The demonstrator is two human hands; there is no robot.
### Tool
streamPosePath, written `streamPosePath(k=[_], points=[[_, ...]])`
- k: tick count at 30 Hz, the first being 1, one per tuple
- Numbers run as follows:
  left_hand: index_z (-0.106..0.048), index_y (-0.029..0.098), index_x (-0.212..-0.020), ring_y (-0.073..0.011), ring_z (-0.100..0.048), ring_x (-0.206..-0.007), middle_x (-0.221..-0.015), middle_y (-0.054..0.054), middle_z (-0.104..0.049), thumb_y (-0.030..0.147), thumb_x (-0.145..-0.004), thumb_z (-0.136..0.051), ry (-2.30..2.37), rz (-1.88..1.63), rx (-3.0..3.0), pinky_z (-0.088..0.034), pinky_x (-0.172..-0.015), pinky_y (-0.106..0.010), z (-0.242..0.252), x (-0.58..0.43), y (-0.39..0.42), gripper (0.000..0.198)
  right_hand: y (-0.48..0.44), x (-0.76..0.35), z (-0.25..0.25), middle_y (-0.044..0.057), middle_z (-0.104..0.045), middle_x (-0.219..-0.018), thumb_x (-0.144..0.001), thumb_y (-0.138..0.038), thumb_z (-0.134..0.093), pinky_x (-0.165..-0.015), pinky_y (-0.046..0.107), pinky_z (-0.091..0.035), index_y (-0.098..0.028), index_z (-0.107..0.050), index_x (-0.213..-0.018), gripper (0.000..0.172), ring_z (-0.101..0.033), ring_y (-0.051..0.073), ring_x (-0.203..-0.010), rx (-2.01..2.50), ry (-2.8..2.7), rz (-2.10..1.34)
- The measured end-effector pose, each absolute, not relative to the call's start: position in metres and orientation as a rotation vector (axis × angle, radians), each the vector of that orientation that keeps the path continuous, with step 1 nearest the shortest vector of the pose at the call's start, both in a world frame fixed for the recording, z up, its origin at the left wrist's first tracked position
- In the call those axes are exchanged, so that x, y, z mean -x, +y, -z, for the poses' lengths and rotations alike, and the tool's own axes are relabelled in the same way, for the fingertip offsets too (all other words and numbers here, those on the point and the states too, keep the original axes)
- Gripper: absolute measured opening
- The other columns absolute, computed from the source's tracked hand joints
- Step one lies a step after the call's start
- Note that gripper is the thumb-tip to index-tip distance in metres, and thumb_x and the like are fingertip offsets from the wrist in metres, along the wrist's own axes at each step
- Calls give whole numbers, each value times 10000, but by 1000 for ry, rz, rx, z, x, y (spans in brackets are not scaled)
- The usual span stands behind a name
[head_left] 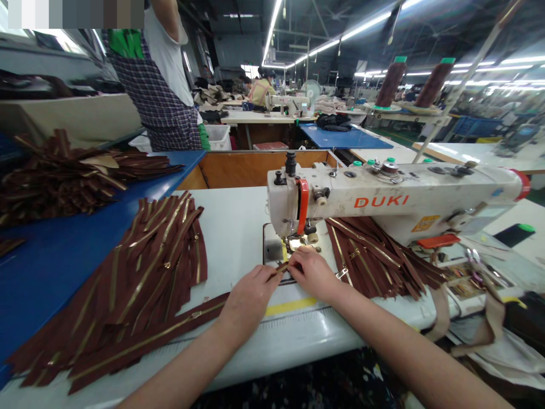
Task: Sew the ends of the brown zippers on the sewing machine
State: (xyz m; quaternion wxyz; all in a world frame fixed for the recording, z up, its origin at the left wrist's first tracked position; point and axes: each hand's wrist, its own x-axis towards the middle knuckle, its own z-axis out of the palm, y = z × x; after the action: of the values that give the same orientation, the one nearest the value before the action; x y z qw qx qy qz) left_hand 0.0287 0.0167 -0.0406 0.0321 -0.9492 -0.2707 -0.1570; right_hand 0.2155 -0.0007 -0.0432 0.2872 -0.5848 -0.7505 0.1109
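A brown zipper (170, 332) with gold teeth runs along the table's front from the left pile to the sewing machine (383, 196). My left hand (254, 292) pinches it near its right end, just in front of the presser foot. Fingers closed, my right hand (314, 274) grips the tip of the same zipper beside the needle area; its fingertips partly cover that end. Left of the machine lies a spread pile of brown zippers (164, 244). More zippers (370, 258) lie under the machine arm, right of my right hand.
A tray (472, 281) with scissors and small metal parts sits at the right. Bundled brown strips (55, 182) lie on the blue table (38, 267) at the left. Thread cones (390, 82) stand behind the machine. A person in a checked apron (157, 108) stands at the back left.
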Motion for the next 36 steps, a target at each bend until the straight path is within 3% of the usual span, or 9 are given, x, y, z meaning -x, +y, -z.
streamPosePath(k=[8, 16, 27, 36], points=[[-609, 136, -1079, -219, -553, -921, -981, -87, -616, 12, -856, -363, -867, 378, 3033, -497, -858, -384, 35, -32, 22, 354, -1, -212, 39, 58, -583, -807, -851, -117, -553, -738, 278, -406, -148, -612, -780, 97, -531, 181, -812, 1658, -2052, -296], [-651, 152, -847, -190, -596, -814, -842, -61, -609, 69, -865, -423, -988, 398, 3293, -499, -755, -299, 16, -50, 20, 244, 5, -218, 33, 80, -599, -871, -864, -92, -531, -768, 284, -402, -128, -636, -837, 114, -536, 181, -846, 1607, -2221, -283], [-598, 133, -995, -218, -560, -869, -923, -70, -592, 5, -853, -361, -732, 353, 3058, -504, -804, -358, 39, -42, 12, 305, 6, -217, 31, 98, -607, -877, -884, -98, -503, -784, 293, -396, -113, -636, -852, 138, -536, 196, -868, 1616, -2246, -261], [-546, 102, -1147, -238, -571, -1046, -1132, -140, -621, 27, -860, -336, -491, 390, 2961, -461, -917, -390, 42, -37, 18, 363, 8, -219, 41, 73, -589, -868, -872, -101, -527, -780, 289, -404, -141, -616, -842, 102, -539, 186, -859, 1584, -2167, -290]])
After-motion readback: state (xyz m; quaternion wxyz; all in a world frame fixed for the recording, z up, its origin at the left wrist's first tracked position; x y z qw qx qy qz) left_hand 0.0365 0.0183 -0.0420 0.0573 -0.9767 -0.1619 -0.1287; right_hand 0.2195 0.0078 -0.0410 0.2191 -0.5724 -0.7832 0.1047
